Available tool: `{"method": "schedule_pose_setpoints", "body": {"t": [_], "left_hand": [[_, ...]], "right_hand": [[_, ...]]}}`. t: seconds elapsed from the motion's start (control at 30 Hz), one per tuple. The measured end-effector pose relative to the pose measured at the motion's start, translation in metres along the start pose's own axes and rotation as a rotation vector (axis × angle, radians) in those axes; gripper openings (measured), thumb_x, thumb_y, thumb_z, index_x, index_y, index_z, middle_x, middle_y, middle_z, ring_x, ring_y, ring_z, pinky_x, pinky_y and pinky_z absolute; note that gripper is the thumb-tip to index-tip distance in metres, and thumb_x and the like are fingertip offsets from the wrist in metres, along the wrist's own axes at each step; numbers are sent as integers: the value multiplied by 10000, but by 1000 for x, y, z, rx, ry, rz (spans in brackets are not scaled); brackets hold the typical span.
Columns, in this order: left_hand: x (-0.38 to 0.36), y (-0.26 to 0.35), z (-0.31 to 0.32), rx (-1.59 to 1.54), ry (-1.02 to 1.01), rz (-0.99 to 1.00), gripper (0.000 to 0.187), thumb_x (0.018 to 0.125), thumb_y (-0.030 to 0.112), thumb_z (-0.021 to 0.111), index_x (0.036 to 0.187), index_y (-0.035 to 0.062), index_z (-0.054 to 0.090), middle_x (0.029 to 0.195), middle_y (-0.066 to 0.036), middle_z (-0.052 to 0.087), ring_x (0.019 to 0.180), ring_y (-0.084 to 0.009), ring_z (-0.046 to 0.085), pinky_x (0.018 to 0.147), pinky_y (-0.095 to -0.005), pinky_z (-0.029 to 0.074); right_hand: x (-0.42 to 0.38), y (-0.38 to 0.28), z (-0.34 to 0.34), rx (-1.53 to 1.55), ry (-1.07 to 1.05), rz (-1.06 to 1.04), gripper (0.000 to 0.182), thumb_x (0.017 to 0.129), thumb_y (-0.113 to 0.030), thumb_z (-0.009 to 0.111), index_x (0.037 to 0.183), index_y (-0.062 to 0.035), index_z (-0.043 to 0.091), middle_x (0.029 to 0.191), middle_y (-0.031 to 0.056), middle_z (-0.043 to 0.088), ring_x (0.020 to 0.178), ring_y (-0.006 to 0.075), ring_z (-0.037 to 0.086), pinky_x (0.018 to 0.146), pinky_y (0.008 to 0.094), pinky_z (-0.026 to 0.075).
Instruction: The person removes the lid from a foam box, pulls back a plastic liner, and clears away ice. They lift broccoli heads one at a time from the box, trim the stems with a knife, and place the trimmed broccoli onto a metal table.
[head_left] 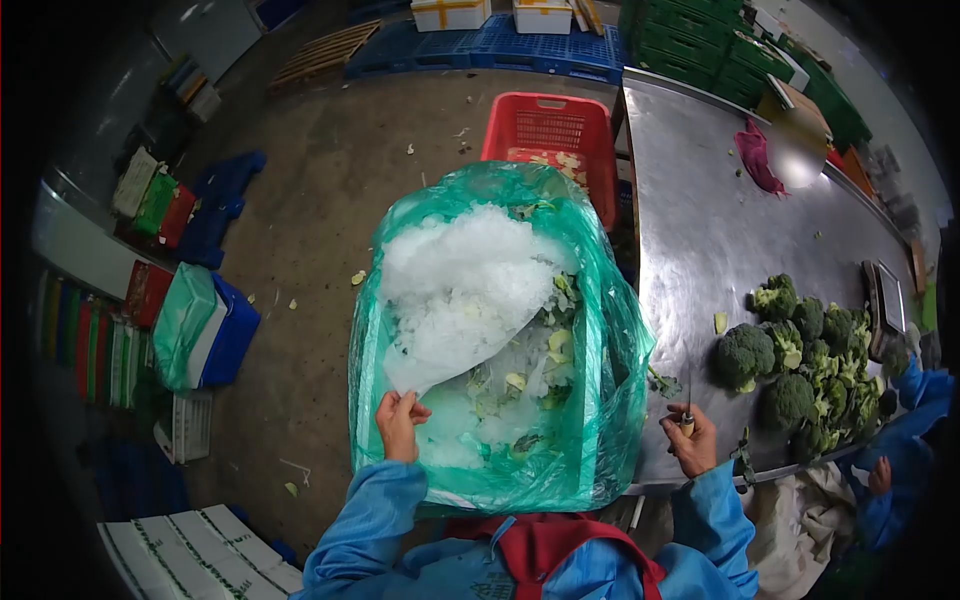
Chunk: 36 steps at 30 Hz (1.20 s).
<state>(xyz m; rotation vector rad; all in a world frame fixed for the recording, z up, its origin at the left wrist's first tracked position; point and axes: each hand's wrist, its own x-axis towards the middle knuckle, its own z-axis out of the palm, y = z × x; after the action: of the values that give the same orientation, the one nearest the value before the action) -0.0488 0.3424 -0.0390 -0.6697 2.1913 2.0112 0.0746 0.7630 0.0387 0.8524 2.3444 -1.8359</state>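
My left hand [399, 428] is closed on the near corner of a thin whitish sheet [425, 372], which bears a heap of crushed ice [470, 270]. The sheet lies over a box lined with a green plastic bag [622, 420]. Beneath and beside it, more ice and some broccoli leaves [558, 345] show in the box. My right hand [694, 445], at the metal table's near edge, is wrapped round the wooden handle of a knife [687, 424], its thin blade pointing away from me. Several broccoli heads [745, 352] are piled to the right of this hand.
A steel table [690, 200] runs along the right, with a scale [888, 300] on it. Beyond the box stands a red crate [550, 125] holding scraps. Blue pallets [480, 50] are at the back. Another person's blue sleeve [915, 400] shows at far right.
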Motion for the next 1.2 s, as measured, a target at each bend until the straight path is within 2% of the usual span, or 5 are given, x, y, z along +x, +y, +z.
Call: {"method": "schedule_pose_setpoints", "body": {"t": [0.2, 0.3, 0.47, 0.87, 1.2], "left_hand": [[2, -48, 105, -370, 8, -438, 320, 795, 121, 641, 994, 106, 392, 966, -109, 590, 871, -240, 610, 709, -346, 492], [-6, -93, 153, -257, -162, -110, 392, 727, 85, 683, 1011, 100, 415, 1009, -145, 574, 939, -292, 579, 768, -409, 471], [-20, -50, 187, 1027, -443, 966, 639, 568, 151, 746, 1153, 117, 490, 1155, -141, 450, 1159, -321, 384, 951, -476, 288], [-32, -65, 83, 1319, -1018, 805, 615, 539, 229, 772, 1102, 120, 550, 1120, -110, 462, 1057, -291, 448, 901, -437, 350], [29, -98, 222, 1294, -662, 1261, 417, 690, 145, 615, 1072, -9, 548, 1090, -150, 520, 1055, -309, 462, 927, -440, 349]], "right_hand": [[-14, 12, -6, 90, 59, 75, 258, 818, -116, 666, 1033, -9, 570, 769, 24, 599, 533, 66, 497, 441, 216, 416], [-25, 21, -12, 102, 76, 113, 258, 814, -113, 670, 1029, -9, 572, 777, 30, 596, 529, 67, 497, 431, 217, 403], [-43, 28, -25, 149, 161, 166, 252, 805, -89, 670, 1024, -5, 579, 761, 30, 589, 520, 61, 488, 431, 217, 396], [-51, 54, -32, 159, 199, 137, 236, 801, -77, 669, 1005, 3, 581, 754, 21, 587, 534, 57, 488, 452, 215, 396], [-46, 24, -18, 140, 119, 94, 251, 823, -98, 656, 1032, 3, 563, 773, 44, 621, 509, 59, 488, 432, 210, 391]]}}
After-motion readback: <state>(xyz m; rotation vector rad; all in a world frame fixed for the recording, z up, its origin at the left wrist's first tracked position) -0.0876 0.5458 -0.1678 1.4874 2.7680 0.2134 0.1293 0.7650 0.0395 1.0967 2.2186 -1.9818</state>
